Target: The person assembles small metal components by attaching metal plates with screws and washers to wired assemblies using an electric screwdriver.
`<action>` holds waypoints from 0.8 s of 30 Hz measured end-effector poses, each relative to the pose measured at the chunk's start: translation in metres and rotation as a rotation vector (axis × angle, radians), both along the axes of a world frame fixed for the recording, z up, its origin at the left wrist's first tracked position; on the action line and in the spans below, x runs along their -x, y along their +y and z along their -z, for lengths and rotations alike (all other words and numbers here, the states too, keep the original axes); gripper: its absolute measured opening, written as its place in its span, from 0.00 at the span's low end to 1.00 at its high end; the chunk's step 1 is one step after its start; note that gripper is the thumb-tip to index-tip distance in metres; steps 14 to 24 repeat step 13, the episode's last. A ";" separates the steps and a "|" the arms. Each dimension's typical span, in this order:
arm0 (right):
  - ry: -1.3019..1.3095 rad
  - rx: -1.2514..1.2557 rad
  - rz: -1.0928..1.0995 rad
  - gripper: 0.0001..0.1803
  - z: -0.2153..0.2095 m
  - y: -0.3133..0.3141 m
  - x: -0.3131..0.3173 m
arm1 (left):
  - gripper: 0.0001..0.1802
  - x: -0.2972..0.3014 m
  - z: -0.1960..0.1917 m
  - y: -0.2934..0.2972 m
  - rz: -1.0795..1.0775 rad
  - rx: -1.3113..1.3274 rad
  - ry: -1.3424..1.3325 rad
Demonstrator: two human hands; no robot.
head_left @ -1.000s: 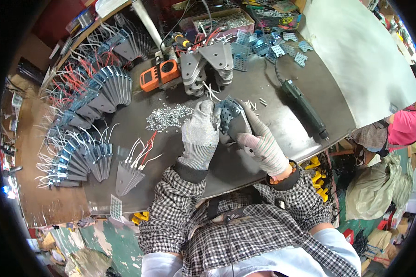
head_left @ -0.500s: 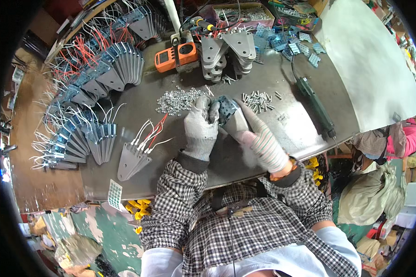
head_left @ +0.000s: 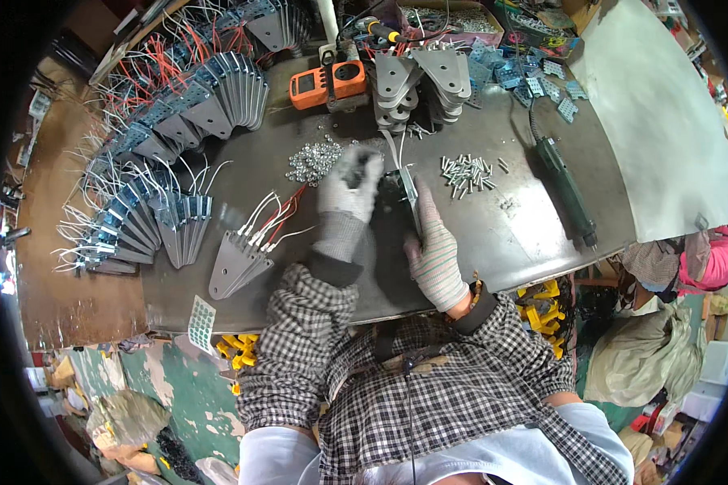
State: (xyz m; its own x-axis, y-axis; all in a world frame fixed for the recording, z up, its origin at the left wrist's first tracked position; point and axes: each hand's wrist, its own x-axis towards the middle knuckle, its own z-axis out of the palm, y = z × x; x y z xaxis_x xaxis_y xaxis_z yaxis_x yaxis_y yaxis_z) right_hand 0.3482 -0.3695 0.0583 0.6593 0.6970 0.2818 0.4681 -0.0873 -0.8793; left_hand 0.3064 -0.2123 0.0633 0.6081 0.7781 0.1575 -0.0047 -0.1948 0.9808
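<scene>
Clamping one metal plate (head_left: 407, 194) between both gloved hands — left hand (head_left: 346, 187), right hand (head_left: 433, 246) — with finished wired plates (head_left: 150, 218) fanned leftward and bare plates (head_left: 416, 81) stacked on the counter (head_left: 501, 226).

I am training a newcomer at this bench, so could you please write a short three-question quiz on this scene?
1. True or false: both hands wear knit gloves.
2. Which lies nearer the left hand: A) the pile of small nuts, or B) the green power tool?
3. Fill in: the right hand steadies a flat metal ____ on the table.

Key: 1 true; 2 A; 3 plate. The scattered screws lie right of both hands.
</scene>
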 end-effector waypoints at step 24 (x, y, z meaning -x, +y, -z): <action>0.060 -0.006 -0.012 0.47 0.002 0.000 -0.001 | 0.08 0.021 -0.019 0.041 0.249 -0.925 1.145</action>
